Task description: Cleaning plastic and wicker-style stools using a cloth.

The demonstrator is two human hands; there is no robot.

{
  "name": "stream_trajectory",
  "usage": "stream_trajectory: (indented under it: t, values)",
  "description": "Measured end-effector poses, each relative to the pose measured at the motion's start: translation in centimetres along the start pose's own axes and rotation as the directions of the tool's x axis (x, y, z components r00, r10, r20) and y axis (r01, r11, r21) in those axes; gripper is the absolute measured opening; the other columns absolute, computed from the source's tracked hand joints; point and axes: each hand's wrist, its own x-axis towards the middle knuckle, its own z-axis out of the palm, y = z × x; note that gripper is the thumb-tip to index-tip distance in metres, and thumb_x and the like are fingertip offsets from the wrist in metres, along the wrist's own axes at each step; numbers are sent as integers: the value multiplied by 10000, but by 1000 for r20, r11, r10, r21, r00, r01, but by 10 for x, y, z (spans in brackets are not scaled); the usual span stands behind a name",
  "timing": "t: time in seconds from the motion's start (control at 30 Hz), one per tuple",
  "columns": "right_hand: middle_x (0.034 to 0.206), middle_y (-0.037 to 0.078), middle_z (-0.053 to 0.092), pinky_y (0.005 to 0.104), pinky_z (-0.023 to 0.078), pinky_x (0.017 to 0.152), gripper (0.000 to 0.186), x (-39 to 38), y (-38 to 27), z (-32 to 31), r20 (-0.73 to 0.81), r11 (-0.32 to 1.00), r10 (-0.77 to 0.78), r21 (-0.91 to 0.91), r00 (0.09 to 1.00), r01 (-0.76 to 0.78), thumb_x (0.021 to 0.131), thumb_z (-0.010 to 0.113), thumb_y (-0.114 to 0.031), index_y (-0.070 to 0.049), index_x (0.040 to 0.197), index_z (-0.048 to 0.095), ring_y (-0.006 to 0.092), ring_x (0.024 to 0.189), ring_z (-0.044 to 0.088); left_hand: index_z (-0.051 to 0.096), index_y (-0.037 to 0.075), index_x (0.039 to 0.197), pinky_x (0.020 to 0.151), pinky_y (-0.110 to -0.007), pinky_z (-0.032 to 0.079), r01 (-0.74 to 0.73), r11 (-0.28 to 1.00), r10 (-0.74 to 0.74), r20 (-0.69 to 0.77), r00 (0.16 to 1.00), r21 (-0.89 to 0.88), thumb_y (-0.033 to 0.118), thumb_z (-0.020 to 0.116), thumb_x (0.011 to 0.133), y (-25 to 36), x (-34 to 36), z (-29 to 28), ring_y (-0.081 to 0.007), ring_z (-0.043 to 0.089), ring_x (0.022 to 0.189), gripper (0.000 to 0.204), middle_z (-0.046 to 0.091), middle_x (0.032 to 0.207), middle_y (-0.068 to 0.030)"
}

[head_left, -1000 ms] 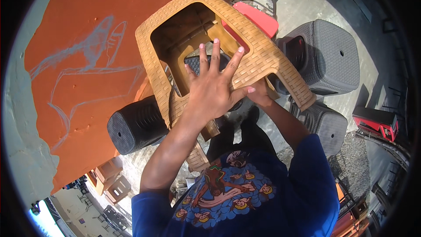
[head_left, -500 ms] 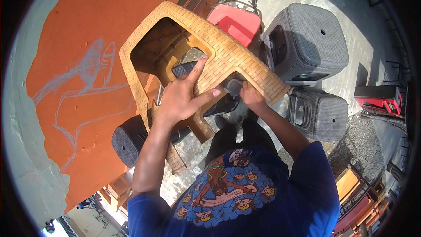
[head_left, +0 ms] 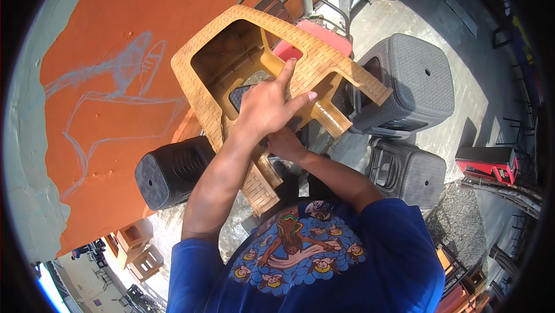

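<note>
A tan plastic stool (head_left: 324, 52) with a woven pattern lies tilted in front of me, its legs toward my body and to the right. My left hand (head_left: 267, 105) grips the stool, forefinger and thumb stretched over the strip between two openings, the other fingers bent. Below it, my right hand (head_left: 285, 144) reaches in at the stool's near side, beneath my left wrist. Its fingers look curled but are partly hidden, and what they hold does not show.
Two grey stools (head_left: 425, 76) (head_left: 413, 174) stand to the right, and a black stool (head_left: 167, 171) to the left. Behind the tan stool are a red seat (head_left: 324, 36) and a metal-framed chair (head_left: 272, 6). An orange wall (head_left: 115, 139) runs along the left.
My right hand has moved left from the stool's right leg to beneath my left wrist; the grey cloth seen in it before is hidden. The stool has turned slightly, with my left hand still on it.
</note>
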Motion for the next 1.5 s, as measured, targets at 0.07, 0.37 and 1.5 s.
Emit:
stream_trajectory:
  t: [0.07,0.37,1.5]
  values:
    - [900,170,663,432,529,796,247,-11,-34,4,264,963,-96,270,960,22,801,652,-250,-18,886,649,339,910,634,364,110,1518,848,-474,523,19,999,-19,-3,1000,26,644,597,858,6,8,-4,-408,687,915,880,694,913,-271]
    - [1060,264,655,499,516,870,664,-12,27,-119,344,811,440,245,829,-532,742,753,-188,-51,1306,429,455,977,635,463,82,1466,916,-411,498,-41,991,51,74,996,-127,666,691,754,-44,-21,-54,-367,687,996,948,704,977,-264]
    - [668,-14,587,298,400,577,209,-22,32,17,339,68,767,801,545,-595,885,677,-135,7,733,653,79,620,498,611,-44,1208,830,-481,531,-50,999,49,-202,978,-3,665,677,787,-113,-74,-83,-387,696,867,827,694,865,-229]
